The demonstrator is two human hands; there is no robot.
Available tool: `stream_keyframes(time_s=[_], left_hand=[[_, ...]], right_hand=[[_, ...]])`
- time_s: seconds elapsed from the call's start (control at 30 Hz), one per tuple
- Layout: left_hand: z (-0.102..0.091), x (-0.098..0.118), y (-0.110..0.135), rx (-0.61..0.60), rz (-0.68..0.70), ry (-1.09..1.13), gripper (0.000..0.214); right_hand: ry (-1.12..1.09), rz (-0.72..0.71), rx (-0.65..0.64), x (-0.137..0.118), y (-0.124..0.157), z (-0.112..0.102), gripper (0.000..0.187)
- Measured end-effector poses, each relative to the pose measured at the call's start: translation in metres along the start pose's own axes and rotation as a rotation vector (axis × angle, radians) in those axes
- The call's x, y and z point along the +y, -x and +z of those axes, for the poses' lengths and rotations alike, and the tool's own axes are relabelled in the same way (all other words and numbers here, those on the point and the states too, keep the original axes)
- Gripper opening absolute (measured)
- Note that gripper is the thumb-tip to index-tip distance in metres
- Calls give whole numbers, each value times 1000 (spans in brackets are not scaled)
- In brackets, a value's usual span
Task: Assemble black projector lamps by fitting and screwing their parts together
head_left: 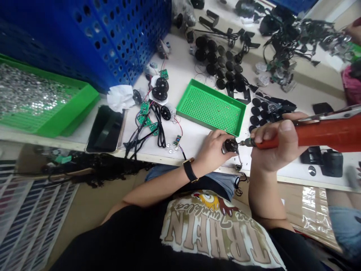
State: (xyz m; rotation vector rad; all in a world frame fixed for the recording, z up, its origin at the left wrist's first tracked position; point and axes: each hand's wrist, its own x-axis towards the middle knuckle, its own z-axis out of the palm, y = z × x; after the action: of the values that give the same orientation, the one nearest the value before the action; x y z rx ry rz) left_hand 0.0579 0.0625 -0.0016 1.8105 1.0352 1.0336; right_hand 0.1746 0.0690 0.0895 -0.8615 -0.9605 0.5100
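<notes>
The left hand (210,150), with a black-strapped wristwatch (189,169) on its wrist, rests near the edge of the white counter (191,137). Its fingers (218,135) curl narrowly around a small round black-and-metal part (230,146), hiding much of it, so its exact kind is hard to make out. A thin dark wire (239,162) seems to trail down from it. The right hand (275,141) grips an electric screwdriver with a glossy orange-red handle (318,133), its fingers (267,130) wrapped firmly around the body. The handle's far end is cut off by the frame edge. The driver's slim metal bit (245,143) points at the side of the round part and appears to touch it, though the exact contact is too small to tell.

Just beyond the hands lies a shallow green perforated plastic tray (211,107), with rows of round black pieces (211,56) farther on. To the left are small green circuit boards (144,107) tangled with black wires (158,128), a black smartphone (105,128), and crumpled white tissue (120,98). A green tray heaped with tiny silver screws (84,99) sits against a blue perforated plastic crate (93,41), which runs off the top edge. A tangled heap of black cables (296,37) at top right is too jumbled to separate, and another person's partly cut-off hand (354,32) shows beside it
</notes>
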Motion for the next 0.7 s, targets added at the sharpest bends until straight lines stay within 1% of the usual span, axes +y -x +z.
stream_keyframes(time_s=[0.33, 0.5, 0.57, 0.7], left_hand=[[-1, 0, 0, -6, 21, 36, 45], [-4, 2, -1, -27, 13, 13, 44], [-5, 3, -1, -38, 13, 11, 43], [-7, 4, -1, -55, 19, -6, 45]], right_hand=[[-6, 63, -53, 0, 1, -2, 13], [90, 94, -79, 1, 1, -4, 23], [111, 111, -92, 1, 1, -5, 23], [52, 133, -109, -1, -2, -5, 22]])
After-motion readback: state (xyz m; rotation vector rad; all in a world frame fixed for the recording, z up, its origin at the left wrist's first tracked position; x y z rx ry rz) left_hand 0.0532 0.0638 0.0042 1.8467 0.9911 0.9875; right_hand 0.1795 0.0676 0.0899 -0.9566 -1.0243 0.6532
